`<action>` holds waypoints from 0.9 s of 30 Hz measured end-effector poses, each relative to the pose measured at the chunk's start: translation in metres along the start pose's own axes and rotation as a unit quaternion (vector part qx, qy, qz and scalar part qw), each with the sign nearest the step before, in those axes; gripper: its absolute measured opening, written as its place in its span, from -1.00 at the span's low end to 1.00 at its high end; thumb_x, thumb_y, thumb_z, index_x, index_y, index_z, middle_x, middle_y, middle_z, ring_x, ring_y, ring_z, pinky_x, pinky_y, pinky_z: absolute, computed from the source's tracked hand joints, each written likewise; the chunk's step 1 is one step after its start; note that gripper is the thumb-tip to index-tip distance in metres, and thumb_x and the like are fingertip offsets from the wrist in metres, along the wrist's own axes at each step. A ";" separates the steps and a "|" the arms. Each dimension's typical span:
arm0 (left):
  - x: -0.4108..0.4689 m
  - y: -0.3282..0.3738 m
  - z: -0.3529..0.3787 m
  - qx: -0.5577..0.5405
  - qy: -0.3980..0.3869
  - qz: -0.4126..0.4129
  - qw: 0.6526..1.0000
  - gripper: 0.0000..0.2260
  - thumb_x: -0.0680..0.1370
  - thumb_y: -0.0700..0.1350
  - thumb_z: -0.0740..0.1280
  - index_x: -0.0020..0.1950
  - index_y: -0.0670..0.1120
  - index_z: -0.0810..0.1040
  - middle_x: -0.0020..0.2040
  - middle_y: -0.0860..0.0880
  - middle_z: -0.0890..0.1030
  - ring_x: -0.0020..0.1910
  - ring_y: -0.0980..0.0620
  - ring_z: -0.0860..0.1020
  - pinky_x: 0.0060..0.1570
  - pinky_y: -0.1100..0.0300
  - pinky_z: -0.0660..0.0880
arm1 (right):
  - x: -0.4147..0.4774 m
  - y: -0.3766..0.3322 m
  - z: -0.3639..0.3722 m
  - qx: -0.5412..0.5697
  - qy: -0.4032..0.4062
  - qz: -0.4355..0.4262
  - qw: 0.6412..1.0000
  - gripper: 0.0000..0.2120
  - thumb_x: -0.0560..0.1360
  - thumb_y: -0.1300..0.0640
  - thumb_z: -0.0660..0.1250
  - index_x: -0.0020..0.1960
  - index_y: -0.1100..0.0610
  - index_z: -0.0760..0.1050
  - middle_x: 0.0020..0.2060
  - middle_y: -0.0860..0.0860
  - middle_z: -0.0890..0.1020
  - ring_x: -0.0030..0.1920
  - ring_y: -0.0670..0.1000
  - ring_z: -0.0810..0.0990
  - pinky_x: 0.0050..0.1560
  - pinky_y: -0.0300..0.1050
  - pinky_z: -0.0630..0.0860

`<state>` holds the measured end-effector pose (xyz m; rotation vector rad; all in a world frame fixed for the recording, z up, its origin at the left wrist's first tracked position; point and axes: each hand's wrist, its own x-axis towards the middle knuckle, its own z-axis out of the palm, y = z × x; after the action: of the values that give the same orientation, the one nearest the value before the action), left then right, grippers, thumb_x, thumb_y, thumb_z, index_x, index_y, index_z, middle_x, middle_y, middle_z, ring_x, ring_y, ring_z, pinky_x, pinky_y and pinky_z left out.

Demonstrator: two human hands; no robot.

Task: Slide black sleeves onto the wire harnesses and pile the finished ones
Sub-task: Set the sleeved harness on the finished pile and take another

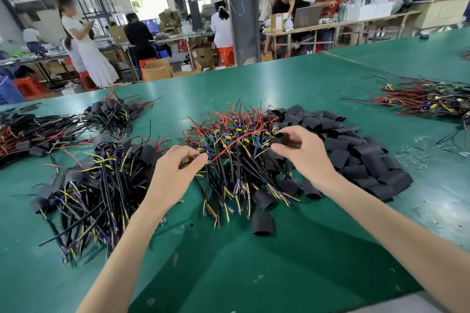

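Two long, slim, bare arms show, the left arm (122, 262) reaching in from 7 o'clock and the right arm (394, 231) from 4 o'clock, uncovered as far as they show, and the left hand (175, 173) and the right hand (302, 152) are bare too, with thin fingers.

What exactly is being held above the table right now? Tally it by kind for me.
Black sleeve, pinched in the right hand: 1
Wire harness, pinched in the left hand: 1
Total: 2
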<state>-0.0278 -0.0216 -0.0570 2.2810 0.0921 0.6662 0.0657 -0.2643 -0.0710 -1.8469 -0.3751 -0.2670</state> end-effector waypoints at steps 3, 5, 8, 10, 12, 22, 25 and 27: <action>-0.002 0.001 0.001 0.014 -0.005 0.011 1.000 -0.83 0.50 -0.07 0.39 -0.29 -0.01 0.53 -0.23 0.03 0.51 -0.24 0.17 0.42 -0.17 0.40 0.29 | -0.003 -0.016 -0.008 -0.001 -0.003 -0.102 0.995 -0.73 0.37 0.20 0.49 0.01 -0.01 0.54 -0.04 -0.16 0.58 -0.02 -0.18 0.52 0.10 -0.32 0.40; -0.003 0.004 0.003 0.023 -0.019 0.032 0.999 -0.86 0.50 -0.08 0.40 -0.25 -0.07 0.56 -0.22 0.01 0.51 -0.24 0.14 0.42 -0.17 0.37 0.30 | -0.010 -0.028 -0.006 -0.062 -0.057 -0.239 0.967 -0.74 0.33 0.16 0.52 0.00 0.08 0.59 0.08 -0.05 0.58 0.15 -0.06 0.45 0.26 -0.20 0.31; -0.007 0.012 0.006 0.021 -0.035 0.073 0.997 -0.89 0.49 -0.12 0.41 -0.22 -0.08 0.57 -0.24 -0.01 0.49 -0.26 0.14 0.41 -0.19 0.38 0.30 | -0.022 -0.036 0.011 -0.151 -0.153 -0.372 0.903 -0.73 0.31 0.04 0.50 -0.05 0.15 0.63 0.23 0.07 0.53 0.33 0.07 0.33 0.40 -0.04 0.16; -0.009 0.017 0.006 0.002 -0.040 0.089 0.995 -0.89 0.50 -0.15 0.41 -0.22 -0.10 0.57 -0.24 -0.06 0.49 -0.26 0.10 0.41 -0.20 0.34 0.30 | -0.025 -0.035 0.021 -0.225 -0.192 -0.402 0.867 -0.72 0.32 0.00 0.49 -0.04 0.13 0.63 0.25 0.06 0.53 0.39 0.10 0.31 0.44 0.08 0.08; -0.009 0.020 0.005 -0.036 -0.034 0.083 0.995 -0.89 0.50 -0.16 0.39 -0.23 -0.09 0.57 -0.25 0.01 0.49 -0.29 0.10 0.40 -0.22 0.28 0.31 | -0.023 -0.032 0.022 -0.266 -0.218 -0.390 0.854 -0.72 0.36 -0.01 0.46 0.00 0.10 0.61 0.17 0.00 0.58 0.36 0.02 0.37 0.48 0.06 -0.06; 0.001 0.000 0.000 -0.005 -0.061 -0.101 0.993 -0.80 0.49 0.06 0.36 -0.21 -0.06 0.58 -0.22 0.00 0.53 -0.12 0.01 0.46 -0.06 0.10 0.36 | -0.013 -0.019 0.007 -0.168 -0.252 -0.237 0.923 -0.79 0.43 0.16 0.43 0.04 0.15 0.53 -0.05 -0.04 0.49 -0.03 -0.10 0.43 0.06 -0.19 0.34; -0.004 -0.003 0.010 0.197 0.002 -0.019 0.980 -0.78 0.50 -0.11 0.37 0.13 -0.10 0.58 0.12 -0.09 0.52 0.19 -0.12 0.39 0.21 0.10 0.25 | -0.019 -0.019 0.015 -0.165 -0.284 -0.248 0.911 -0.80 0.44 0.15 0.41 0.05 0.12 0.52 -0.04 -0.06 0.48 -0.01 -0.11 0.42 0.11 -0.14 0.34; -0.007 0.002 0.015 0.188 0.014 0.109 0.976 -0.72 0.48 -0.22 0.39 0.19 -0.14 0.56 0.15 -0.09 0.55 0.18 -0.09 0.43 0.22 0.12 0.27 | -0.023 -0.017 0.019 -0.175 -0.297 -0.253 0.904 -0.80 0.46 0.14 0.40 0.07 0.13 0.52 0.00 -0.05 0.48 0.01 -0.07 0.44 0.13 -0.09 0.35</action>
<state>-0.0264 -0.0341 -0.0677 2.6732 -0.0234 0.8537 0.0381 -0.2447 -0.0698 -2.1369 -1.3131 -0.1146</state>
